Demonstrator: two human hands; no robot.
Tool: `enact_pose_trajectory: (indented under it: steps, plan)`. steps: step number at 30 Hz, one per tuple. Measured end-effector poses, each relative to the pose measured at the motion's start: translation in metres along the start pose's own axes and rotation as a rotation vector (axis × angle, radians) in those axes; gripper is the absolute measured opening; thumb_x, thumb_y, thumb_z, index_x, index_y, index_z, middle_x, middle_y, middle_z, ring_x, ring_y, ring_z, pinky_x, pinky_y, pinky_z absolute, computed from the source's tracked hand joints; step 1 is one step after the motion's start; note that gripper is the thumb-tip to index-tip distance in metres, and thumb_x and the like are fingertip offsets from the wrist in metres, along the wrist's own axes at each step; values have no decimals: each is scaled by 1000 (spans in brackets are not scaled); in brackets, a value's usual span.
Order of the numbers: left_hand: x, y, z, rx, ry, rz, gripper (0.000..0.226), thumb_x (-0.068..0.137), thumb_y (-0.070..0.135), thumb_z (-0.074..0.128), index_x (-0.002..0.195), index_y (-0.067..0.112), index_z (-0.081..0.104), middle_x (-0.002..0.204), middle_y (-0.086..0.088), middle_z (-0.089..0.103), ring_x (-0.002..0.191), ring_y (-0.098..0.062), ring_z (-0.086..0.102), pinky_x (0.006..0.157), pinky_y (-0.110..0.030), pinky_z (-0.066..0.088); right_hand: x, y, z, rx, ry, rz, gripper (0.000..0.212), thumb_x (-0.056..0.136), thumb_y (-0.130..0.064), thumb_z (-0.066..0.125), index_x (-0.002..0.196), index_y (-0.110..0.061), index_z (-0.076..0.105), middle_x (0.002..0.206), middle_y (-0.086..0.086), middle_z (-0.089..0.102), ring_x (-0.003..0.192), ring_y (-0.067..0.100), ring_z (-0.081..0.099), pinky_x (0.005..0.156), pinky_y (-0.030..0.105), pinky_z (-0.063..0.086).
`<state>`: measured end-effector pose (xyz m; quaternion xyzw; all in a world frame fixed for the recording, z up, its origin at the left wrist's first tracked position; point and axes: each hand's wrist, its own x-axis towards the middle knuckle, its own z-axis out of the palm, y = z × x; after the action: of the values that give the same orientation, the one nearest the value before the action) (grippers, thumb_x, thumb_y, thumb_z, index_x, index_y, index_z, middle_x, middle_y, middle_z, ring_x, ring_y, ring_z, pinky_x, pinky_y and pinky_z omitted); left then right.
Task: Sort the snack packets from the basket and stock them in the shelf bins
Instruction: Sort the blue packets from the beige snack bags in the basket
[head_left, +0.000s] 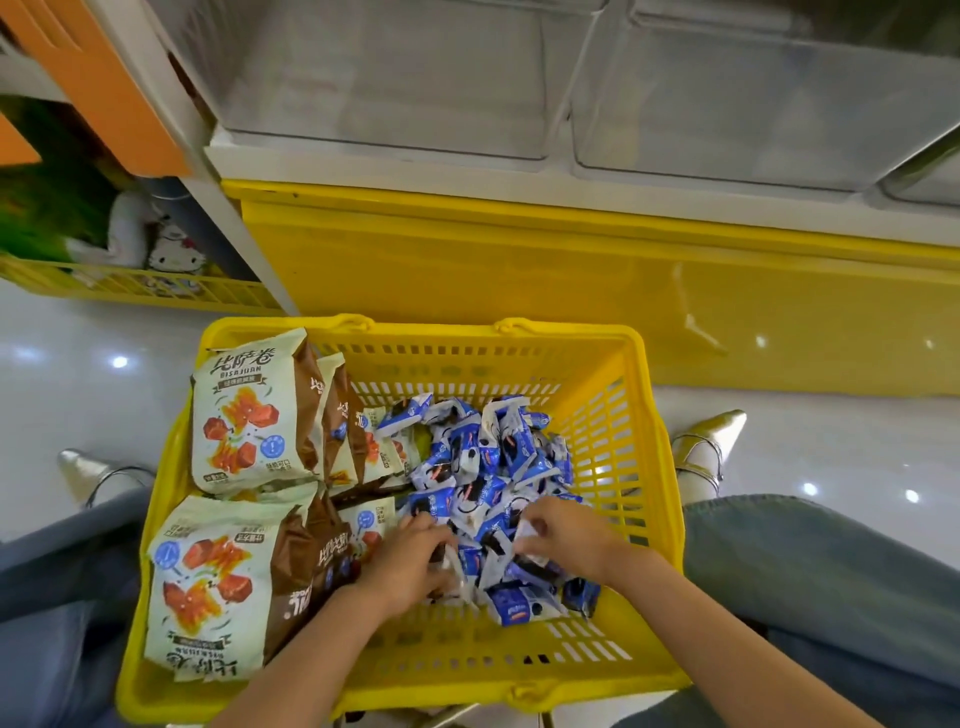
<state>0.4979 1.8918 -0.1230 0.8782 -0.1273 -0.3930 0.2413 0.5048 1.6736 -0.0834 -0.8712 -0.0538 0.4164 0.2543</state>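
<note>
Big green bags (249, 415) grouped at 9 o'clock in basket (615, 441), apparently sorted by type. Left hand (410, 564) curls around a few blue packets (488, 467) from the 3 o'clock pile; right hand (563, 538) pinches one. Shelf bins (405, 78) wait at 12 o'clock.

We are counting one yellow basket (613, 426). Inside it we are making out at least six green-and-brown snack bags (249, 415), two showing full faces and the rest tucked behind them. The small blue-and-white packets (483, 467) are lying in one heap, far too many for us to be counting singly. Above, we are seeing three clear shelf bins (405, 88), the third cut by the edge. Two hands are showing, the left hand (410, 564) and the right hand (569, 535)
</note>
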Motion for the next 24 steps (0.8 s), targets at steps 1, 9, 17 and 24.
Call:
enact_pose_trajectory:
  steps: [1, 9, 17, 24]
  plan:
    - [2, 1, 0, -88, 86, -18, 35, 80, 39, 66, 113, 31, 55, 106, 11, 41, 111, -13, 36, 94, -26, 32, 4, -1, 0, -37, 70, 26, 41, 91, -41, 55, 65, -21, 31, 67, -1, 34, 55, 11, 31, 50, 23, 23]
    - [32, 5, -11, -112, 40, -146, 86, 79, 40, 69, 145, 21, 19, 152, -1, 21, 139, -22, 21, 111, -37, 24, 20, 9, 5, -58, -284, 91, 100, 78, -38, 73, 150, -17, 8, 158, 5, 5, 144, 27, 13, 115, 43, 24]
    - [34, 2, -13, 138, -77, -161, 65, 65, 48, 76, 116, 25, 43, 125, -1, 36, 120, -21, 33, 99, -35, 33, 19, 13, -5, -442, -242, -60, 70, 76, -41, 72, 129, -5, 44, 127, 12, 48, 118, 28, 44, 99, 37, 39]
    - [29, 12, -27, -147, -30, -69, 40, 68, 28, 79, 94, 25, 48, 102, 4, 48, 96, -15, 50, 77, -27, 43, 13, 4, -15, -313, 167, -112, 56, 80, -54, 61, 119, -16, 50, 85, 2, 61, 73, 17, 55, 54, 28, 39]
